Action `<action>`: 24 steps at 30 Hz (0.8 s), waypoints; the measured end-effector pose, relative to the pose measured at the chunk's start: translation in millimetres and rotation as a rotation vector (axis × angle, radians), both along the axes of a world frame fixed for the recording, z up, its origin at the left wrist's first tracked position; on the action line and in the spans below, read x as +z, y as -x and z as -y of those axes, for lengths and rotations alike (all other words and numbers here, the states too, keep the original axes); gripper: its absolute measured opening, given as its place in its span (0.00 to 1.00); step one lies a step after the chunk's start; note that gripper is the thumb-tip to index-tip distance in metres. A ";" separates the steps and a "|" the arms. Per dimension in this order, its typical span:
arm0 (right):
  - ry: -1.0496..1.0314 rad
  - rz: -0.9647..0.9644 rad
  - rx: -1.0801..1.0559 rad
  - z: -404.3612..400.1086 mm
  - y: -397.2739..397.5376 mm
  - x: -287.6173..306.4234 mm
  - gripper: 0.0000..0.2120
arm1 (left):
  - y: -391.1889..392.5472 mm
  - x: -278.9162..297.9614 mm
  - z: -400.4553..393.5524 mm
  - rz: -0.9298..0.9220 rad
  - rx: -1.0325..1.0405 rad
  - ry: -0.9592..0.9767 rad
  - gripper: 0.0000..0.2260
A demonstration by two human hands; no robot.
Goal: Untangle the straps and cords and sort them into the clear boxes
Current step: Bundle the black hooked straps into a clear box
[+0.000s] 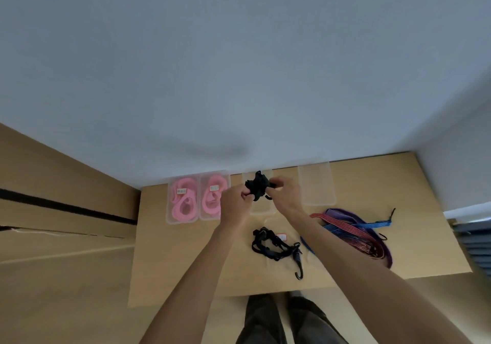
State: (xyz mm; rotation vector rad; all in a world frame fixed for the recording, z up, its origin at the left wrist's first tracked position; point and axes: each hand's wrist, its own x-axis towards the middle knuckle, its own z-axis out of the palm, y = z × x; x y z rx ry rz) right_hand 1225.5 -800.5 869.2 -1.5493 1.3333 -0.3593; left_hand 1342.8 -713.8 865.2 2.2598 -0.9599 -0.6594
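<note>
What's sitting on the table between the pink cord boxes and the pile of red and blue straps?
In the head view, a black cord bundle with a hook lies on the table, between the pink cord boxes and the red and blue straps.

boxes (198, 197) far left on table (186, 277) | cord bundle (276, 245) centre | strap pile (356, 234) right

bare table (186, 264) front-left; black cord bundle (276, 245) centre, striped strap heap (353, 232) blocks right.
</note>
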 end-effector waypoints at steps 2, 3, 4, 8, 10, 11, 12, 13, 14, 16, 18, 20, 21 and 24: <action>0.010 -0.037 -0.020 5.9 -10.8 -16.5 0.10 | -10.6 -16.2 8.6 0.015 -0.039 -0.032 0.04; 0.006 -0.051 -0.029 8.8 -16.5 -24.1 0.10 | -16.0 -24.3 12.8 0.017 -0.051 -0.044 0.04; -0.007 -0.056 -0.037 11.7 -22.0 -31.6 0.10 | -20.9 -32.5 16.6 0.016 -0.062 -0.057 0.04; -0.038 -0.086 -0.043 21.4 -41.0 -57.2 0.10 | -36.7 -59.5 31.1 0.017 -0.123 -0.129 0.05; -0.040 -0.097 -0.061 24.0 -48.2 -66.8 0.10 | -40.9 -69.3 38.3 0.029 -0.150 -0.162 0.06; -0.033 -0.103 -0.073 24.7 -51.4 -71.1 0.10 | -42.3 -73.3 41.1 0.040 -0.165 -0.179 0.07; -0.019 -0.115 -0.078 25.2 -54.1 -74.7 0.09 | -43.4 -77.0 43.3 0.055 -0.178 -0.196 0.07; -0.004 -0.132 -0.075 25.5 -56.8 -77.8 0.09 | -44.6 -80.6 44.9 0.072 -0.188 -0.210 0.07; 0.012 -0.146 -0.067 25.9 -59.2 -81.1 0.09 | -45.8 -84.3 45.9 0.091 -0.195 -0.219 0.07; 0.046 -0.173 -0.045 27.3 -62.7 -87.9 0.09 | -49.2 -92.2 47.9 0.127 -0.207 -0.231 0.06; 0.098 -0.224 -0.008 30.0 -64.7 -95.0 0.08 | -52.2 -99.7 49.7 0.156 -0.219 -0.244 0.07; 0.137 -0.292 0.050 32.4 -65.9 -102.8 0.09 | -54.2 -105.9 51.8 0.189 -0.241 -0.266 0.08; 0.155 -0.329 0.082 32.9 -65.9 -106.5 0.09 | -54.8 -108.4 52.9 0.199 -0.244 -0.274 0.09; 0.264 -0.432 0.174 31.5 -65.7 -114.6 0.09 | -55.3 -113.4 56.8 0.227 -0.233 -0.289 0.08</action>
